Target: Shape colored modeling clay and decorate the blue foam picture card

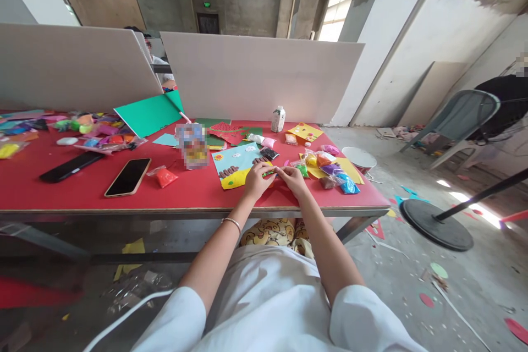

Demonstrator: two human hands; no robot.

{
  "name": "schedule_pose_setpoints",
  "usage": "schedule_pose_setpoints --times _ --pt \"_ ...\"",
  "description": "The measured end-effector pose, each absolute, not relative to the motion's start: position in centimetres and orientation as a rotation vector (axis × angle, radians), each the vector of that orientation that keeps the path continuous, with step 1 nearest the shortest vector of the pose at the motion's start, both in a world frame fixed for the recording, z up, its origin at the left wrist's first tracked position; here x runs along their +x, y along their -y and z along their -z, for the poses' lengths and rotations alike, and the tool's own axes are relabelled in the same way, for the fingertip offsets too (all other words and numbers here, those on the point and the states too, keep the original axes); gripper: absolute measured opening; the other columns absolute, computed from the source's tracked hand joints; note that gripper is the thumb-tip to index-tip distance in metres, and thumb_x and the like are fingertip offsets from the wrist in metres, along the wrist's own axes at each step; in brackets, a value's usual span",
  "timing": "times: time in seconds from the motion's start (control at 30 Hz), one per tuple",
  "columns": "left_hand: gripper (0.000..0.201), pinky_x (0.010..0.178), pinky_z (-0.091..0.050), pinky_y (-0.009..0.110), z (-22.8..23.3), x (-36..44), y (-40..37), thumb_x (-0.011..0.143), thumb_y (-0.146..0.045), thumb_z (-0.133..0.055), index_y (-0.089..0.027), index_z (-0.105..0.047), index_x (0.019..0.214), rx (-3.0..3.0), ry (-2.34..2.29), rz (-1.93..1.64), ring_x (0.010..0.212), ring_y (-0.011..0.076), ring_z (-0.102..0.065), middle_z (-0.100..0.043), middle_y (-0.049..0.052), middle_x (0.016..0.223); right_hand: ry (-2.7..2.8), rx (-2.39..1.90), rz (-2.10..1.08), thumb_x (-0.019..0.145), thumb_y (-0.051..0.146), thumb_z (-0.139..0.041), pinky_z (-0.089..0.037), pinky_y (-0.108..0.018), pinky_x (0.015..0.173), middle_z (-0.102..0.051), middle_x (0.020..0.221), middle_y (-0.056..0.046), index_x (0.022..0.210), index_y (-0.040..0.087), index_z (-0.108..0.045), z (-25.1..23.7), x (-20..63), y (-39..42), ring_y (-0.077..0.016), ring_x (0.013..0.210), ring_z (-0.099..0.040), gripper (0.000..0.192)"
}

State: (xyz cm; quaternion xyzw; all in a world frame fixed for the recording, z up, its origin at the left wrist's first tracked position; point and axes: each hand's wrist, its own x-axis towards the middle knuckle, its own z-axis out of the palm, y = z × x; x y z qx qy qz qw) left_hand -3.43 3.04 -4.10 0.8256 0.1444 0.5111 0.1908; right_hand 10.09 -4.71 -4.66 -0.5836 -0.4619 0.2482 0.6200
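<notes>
My left hand (258,180) and my right hand (293,180) meet fingertip to fingertip over the table's front edge. Both are closed in a pinch around a small green piece (269,172) that looks like modelling clay; the fingers hide much of it. Just beyond my left hand lies a picture card (233,160) with light blue sky, a yellow lower part, white clouds, an orange sun and brown clay strips. A bag of green clay (301,168) rests beside my right hand, and a bag of black clay (269,153) sits behind the hands.
On the red table (198,192) are bagged clays in several colours (330,168), a phone (127,177), a black case (71,167), a bag of orange clay (164,176), a green board (149,114) and a small bottle (278,119). White panels (259,74) stand along the back.
</notes>
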Motion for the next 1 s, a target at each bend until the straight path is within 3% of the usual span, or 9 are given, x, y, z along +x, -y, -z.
schedule_pose_setpoints --times 0.13,0.33,0.57,0.8,1.0 --pt "0.018 0.076 -0.054 0.029 4.0 -3.5 -3.0 0.076 -0.011 -0.070 -0.021 -0.072 0.090 2.298 -0.441 -1.436 0.084 0.0158 -0.064 -0.068 0.003 0.087 1.089 -1.412 -0.523 0.067 0.067 -0.065 -0.045 -0.026 0.056 -0.070 0.069 -0.005 0.077 0.014 -0.072 4.0 9.5 5.0 -0.0165 0.063 -0.060 0.054" --pt "0.013 0.070 -0.053 0.027 3.5 -3.7 -2.9 0.077 -0.013 -0.069 -0.021 -0.073 0.087 2.262 -0.465 -1.472 0.080 0.0156 -0.063 -0.068 0.003 0.083 1.008 -1.315 -0.647 0.064 0.067 -0.067 -0.054 -0.032 0.071 -0.073 0.074 -0.007 0.080 0.016 -0.074 3.3 8.9 5.2 -0.0223 0.074 -0.067 0.054" --pt "0.017 0.072 -0.054 0.026 3.3 -3.8 -2.8 0.078 -0.013 -0.067 -0.022 -0.072 0.092 2.197 -0.431 -1.416 0.083 0.0146 -0.064 -0.068 0.004 0.089 0.973 -1.298 -0.608 0.064 0.063 -0.071 -0.053 -0.032 0.071 -0.070 0.069 -0.005 0.075 0.018 -0.072 3.1 9.0 5.4 -0.0195 0.070 -0.065 0.046" --pt "0.011 0.064 -0.052 0.023 3.3 -3.8 -2.9 0.077 -0.012 -0.067 -0.020 -0.071 0.082 2.141 -0.460 -1.390 0.076 0.0129 -0.064 -0.068 0.003 0.084 1.011 -1.310 -0.583 0.066 0.063 -0.068 -0.051 -0.031 0.070 -0.069 0.067 -0.005 0.066 0.017 -0.069 2.8 8.8 5.7 -0.0183 0.068 -0.063 0.046" --pt "0.015 0.062 -0.052 0.022 3.2 -3.8 -2.8 0.075 -0.008 -0.066 -0.020 -0.071 0.083 2.135 -0.449 -1.381 0.070 0.0108 -0.061 -0.068 0.003 0.085 0.994 -1.305 -0.592 0.064 0.062 -0.071 -0.051 -0.031 0.070 -0.069 0.067 -0.004 0.073 0.017 -0.072 3.0 8.9 5.6 -0.0173 0.066 -0.062 0.045"
